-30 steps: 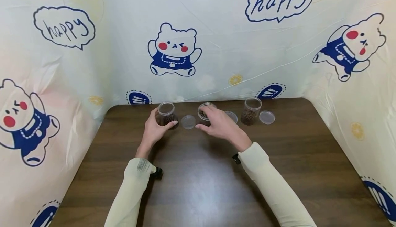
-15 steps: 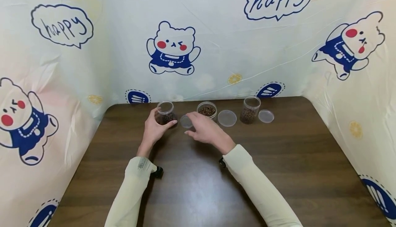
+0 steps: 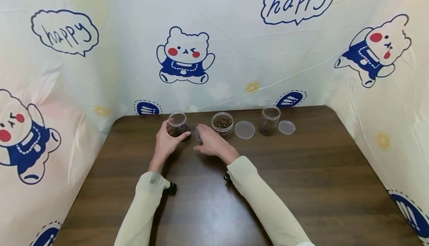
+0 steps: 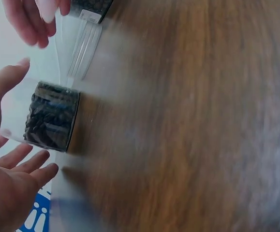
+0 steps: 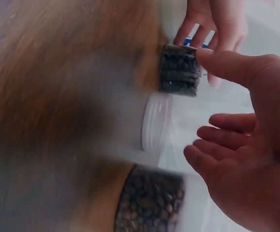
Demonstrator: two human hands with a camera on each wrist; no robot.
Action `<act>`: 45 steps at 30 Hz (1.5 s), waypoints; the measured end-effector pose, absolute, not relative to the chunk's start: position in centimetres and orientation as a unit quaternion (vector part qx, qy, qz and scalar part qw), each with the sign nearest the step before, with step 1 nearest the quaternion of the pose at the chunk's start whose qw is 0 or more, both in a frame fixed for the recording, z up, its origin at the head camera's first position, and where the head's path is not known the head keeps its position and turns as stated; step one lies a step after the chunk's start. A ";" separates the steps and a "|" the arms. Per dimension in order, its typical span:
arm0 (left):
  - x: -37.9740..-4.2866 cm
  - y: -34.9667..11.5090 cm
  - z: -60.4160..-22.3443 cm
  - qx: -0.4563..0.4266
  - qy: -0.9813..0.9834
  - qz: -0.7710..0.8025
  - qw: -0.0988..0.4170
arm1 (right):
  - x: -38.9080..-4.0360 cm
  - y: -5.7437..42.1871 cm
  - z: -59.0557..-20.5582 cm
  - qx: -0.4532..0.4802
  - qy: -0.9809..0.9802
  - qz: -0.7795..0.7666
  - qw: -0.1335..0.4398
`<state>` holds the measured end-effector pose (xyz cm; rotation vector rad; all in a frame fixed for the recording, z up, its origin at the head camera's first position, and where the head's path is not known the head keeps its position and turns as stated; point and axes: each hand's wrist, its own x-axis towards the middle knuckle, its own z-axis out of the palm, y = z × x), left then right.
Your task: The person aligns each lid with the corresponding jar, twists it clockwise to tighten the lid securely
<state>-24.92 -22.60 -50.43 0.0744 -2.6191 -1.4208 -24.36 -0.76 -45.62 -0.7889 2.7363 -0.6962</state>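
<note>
In the head view, the cloth (image 3: 134, 63) reads "happy" twice: in a bubble (image 3: 66, 33) at upper left and another bubble (image 3: 300, 2) at upper right. A jar's (image 4: 95, 6) white label (image 4: 90, 16), upper left of the left wrist view, is illegible.

Reaches up from the bottom edge of the head view with the left arm (image 3: 139, 205) leaning slightly rightward and the right arm (image 3: 264, 197) slanted clearly leftward. Sets the left hand (image 3: 167, 140) just left of the middle, parting its thumb and fingers widely at the left of the left wrist view. Extends the right hand (image 3: 212, 142) toward the upper left, near the middle, also with thumb well apart from fingers.
</note>
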 end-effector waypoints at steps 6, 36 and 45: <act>-25.2 -22.3 -50.4 0.027 -0.871 -0.482 0.091 | -24.9 -2.4 -46.3 -0.253 0.943 -0.193 0.100; -25.4 -22.1 -51.0 0.030 -0.853 -0.513 0.087 | -25.9 -4.2 -48.6 -0.182 0.971 -0.143 0.057; -25.3 -22.4 -51.0 0.015 -0.838 -0.539 0.090 | -26.0 -4.4 -48.8 -0.192 0.970 -0.150 0.020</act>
